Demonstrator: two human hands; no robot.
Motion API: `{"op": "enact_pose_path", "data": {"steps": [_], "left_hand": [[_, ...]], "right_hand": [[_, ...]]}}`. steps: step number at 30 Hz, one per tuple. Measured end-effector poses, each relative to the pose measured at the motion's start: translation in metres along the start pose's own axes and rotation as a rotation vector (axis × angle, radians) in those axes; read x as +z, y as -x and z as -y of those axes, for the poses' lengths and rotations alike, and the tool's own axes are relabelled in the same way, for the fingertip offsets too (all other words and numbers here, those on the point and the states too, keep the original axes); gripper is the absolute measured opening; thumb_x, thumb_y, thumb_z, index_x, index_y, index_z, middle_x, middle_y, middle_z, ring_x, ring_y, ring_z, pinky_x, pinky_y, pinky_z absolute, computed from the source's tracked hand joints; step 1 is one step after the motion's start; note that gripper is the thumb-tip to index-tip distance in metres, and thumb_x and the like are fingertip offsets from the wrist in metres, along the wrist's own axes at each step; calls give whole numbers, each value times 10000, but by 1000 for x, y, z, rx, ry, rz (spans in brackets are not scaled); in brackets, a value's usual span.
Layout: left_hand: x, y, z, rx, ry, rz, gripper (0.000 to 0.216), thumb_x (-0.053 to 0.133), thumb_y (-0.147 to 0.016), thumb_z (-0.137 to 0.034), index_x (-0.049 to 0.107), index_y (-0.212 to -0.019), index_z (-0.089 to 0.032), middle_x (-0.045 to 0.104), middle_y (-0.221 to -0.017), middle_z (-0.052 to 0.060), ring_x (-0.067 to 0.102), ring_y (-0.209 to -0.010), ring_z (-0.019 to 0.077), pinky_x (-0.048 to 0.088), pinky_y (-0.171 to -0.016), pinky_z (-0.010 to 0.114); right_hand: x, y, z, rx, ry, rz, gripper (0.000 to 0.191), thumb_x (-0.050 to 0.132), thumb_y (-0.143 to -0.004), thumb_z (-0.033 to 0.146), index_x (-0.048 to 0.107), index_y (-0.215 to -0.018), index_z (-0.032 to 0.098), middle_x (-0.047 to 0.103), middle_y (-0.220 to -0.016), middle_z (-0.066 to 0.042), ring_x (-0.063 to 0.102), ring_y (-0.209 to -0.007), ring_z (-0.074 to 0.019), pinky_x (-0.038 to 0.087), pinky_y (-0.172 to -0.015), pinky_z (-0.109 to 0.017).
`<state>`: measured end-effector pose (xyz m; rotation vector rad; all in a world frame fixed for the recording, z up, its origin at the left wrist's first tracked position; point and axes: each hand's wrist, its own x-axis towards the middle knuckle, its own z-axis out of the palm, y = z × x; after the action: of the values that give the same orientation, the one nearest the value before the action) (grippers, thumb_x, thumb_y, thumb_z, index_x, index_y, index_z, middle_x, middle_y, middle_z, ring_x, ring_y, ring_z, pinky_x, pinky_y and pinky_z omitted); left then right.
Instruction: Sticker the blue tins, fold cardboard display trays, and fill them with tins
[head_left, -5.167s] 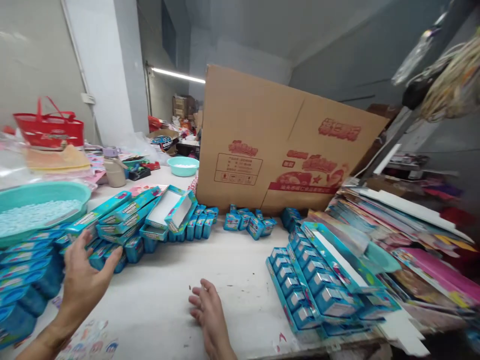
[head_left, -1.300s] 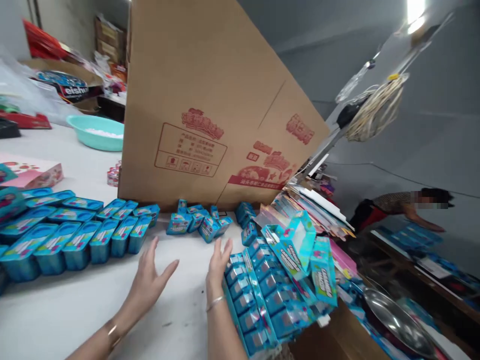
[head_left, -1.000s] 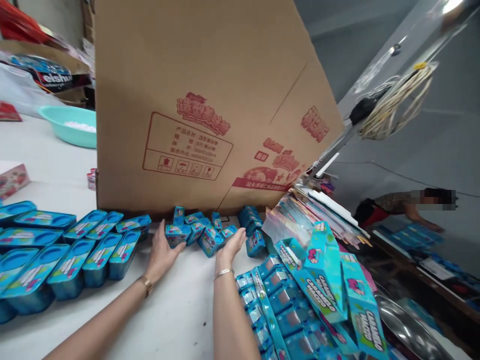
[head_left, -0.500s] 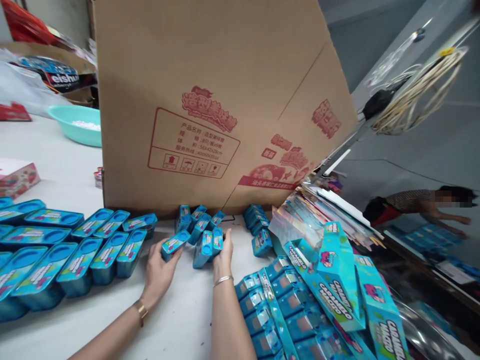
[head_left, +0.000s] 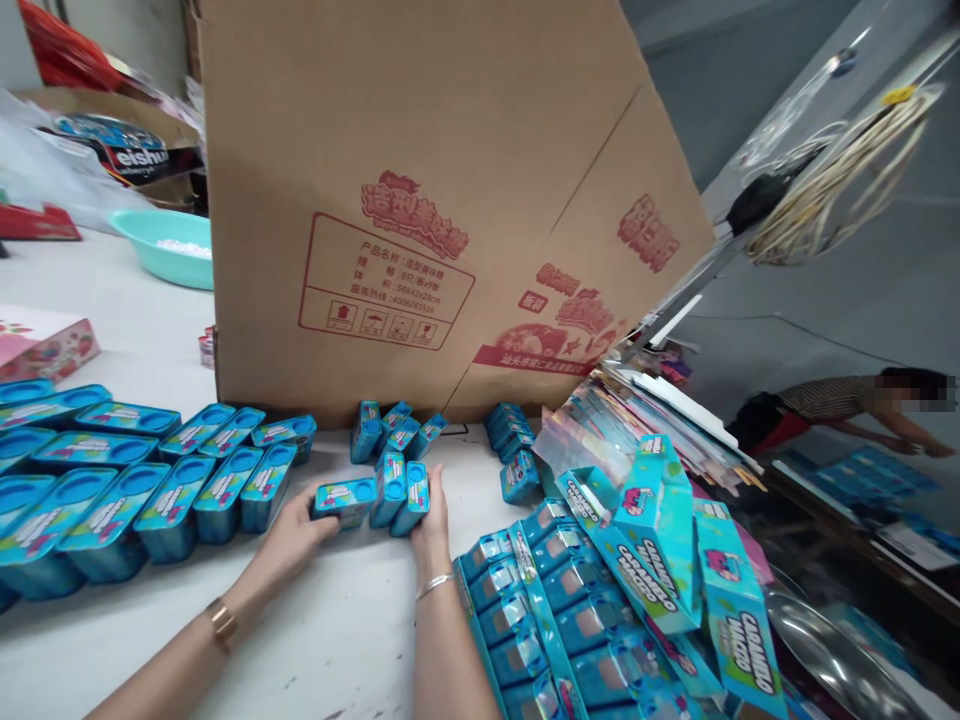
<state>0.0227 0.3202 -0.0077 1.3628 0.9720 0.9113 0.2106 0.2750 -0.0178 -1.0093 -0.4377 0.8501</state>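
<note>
My left hand (head_left: 294, 532) is closed on one end of a small blue plastic candy box (head_left: 345, 502), its labelled lid facing up, low over the white table. My right hand (head_left: 431, 530) grips the right side of a similar blue candy box (head_left: 411, 500); its fingertips are partly hidden behind it. Between the two hands another blue box (head_left: 389, 490) stands against the one on the right. Several more boxes (head_left: 399, 436) are grouped just beyond, near the cardboard carton. To my left, rows of the same boxes (head_left: 171, 512) stand on the table.
A large brown carton (head_left: 337, 120) rises behind the boxes. At right lie a filled display tray (head_left: 517, 640), turquoise printed cartons (head_left: 660, 550), stacked papers (head_left: 645, 415) and a metal bowl (head_left: 832, 640). A green basin (head_left: 161, 255) sits at back left. Another person (head_left: 832, 400) bends over a table far right.
My left hand has moved left and slightly down, turning its box level and lengthwise beside the pair. My right hand has shifted a little left with the boxes beside it.
</note>
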Motion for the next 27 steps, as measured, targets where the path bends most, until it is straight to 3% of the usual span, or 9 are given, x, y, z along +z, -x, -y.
{"op": "enact_pose_path", "data": {"steps": [3, 4, 7, 10, 13, 16, 18, 22, 27], "left_hand": [[-10, -1, -3, -66, 23, 229, 453, 520, -522, -175, 686, -943, -183, 747, -831, 48, 682, -802, 292, 546, -831, 472], [-11, -4, -3, -73, 27, 240, 468, 521, -515, -169, 693, -950, -184, 749, -855, 58, 687, -820, 300, 547, -834, 477], [-1, -12, 2, -52, 40, -7, 565, 574, -548, -187, 664, -1106, -172, 720, -1114, 129, 652, -1077, 342, 492, -972, 499], [22, -12, 8, -23, 53, -243, 663, 576, -715, -322, 491, -1341, -123, 545, -1391, 215, 494, -1318, 343, 361, -1109, 518], [49, -3, 11, 33, 52, -326, 722, 548, -840, -469, 340, -1450, -144, 382, -1524, 210, 378, -1410, 317, 308, -1150, 502], [70, 2, 9, 82, 51, -323, 737, 606, -833, -524, 369, -1438, -175, 406, -1509, 183, 377, -1412, 326, 331, -1144, 487], [78, 2, 5, 91, 58, -306, 690, 628, -821, -527, 440, -1389, -185, 480, -1453, 168, 423, -1381, 335, 360, -1128, 483], [77, 1, -5, 78, 70, -304, 678, 639, -802, -549, 477, -1348, -181, 536, -1391, 156, 486, -1322, 332, 382, -1112, 495], [54, 22, -13, 17, 42, -333, 803, 658, -735, -604, 427, -1366, -164, 508, -1407, 164, 499, -1303, 348, 403, -1103, 509]], "right_hand": [[1, 4, -5, -23, 57, -5, 549, 460, -867, 712, 494, -648, 209, 559, -590, 39, 533, -557, -128, 483, -612, -256], [1, 6, -8, -54, 100, -34, 559, 435, -871, 720, 512, -666, 206, 576, -605, 30, 548, -572, -135, 487, -620, -263], [-3, 13, -13, -172, 227, -192, 606, 352, -884, 735, 591, -771, 190, 632, -657, -2, 601, -639, -166, 494, -646, -279], [-9, 18, -16, -230, 262, -368, 677, 260, -899, 729, 643, -940, 172, 701, -816, -58, 651, -766, -201, 499, -690, -296], [-11, 19, -19, -266, 331, -608, 680, 251, -904, 708, 634, -1068, 171, 696, -1076, -136, 646, -1001, -256, 501, -782, -331], [-2, 19, -24, -274, 363, -697, 638, 309, -893, 707, 590, -1127, 183, 628, -1231, -175, 565, -1176, -277, 468, -895, -345], [6, 22, -28, -252, 365, -627, 599, 364, -887, 704, 570, -1113, 189, 645, -1168, -161, 598, -1093, -265, 476, -884, -344], [17, 35, -29, -205, 391, -320, 510, 393, -927, 648, 548, -1102, 195, 671, -1020, -84, 628, -923, -204, 492, -844, -309], [18, 58, -24, -194, 373, -57, 556, 359, -957, 624, 540, -1261, 195, 606, -1288, -98, 558, -1197, -209, 423, -1023, -328]]}}
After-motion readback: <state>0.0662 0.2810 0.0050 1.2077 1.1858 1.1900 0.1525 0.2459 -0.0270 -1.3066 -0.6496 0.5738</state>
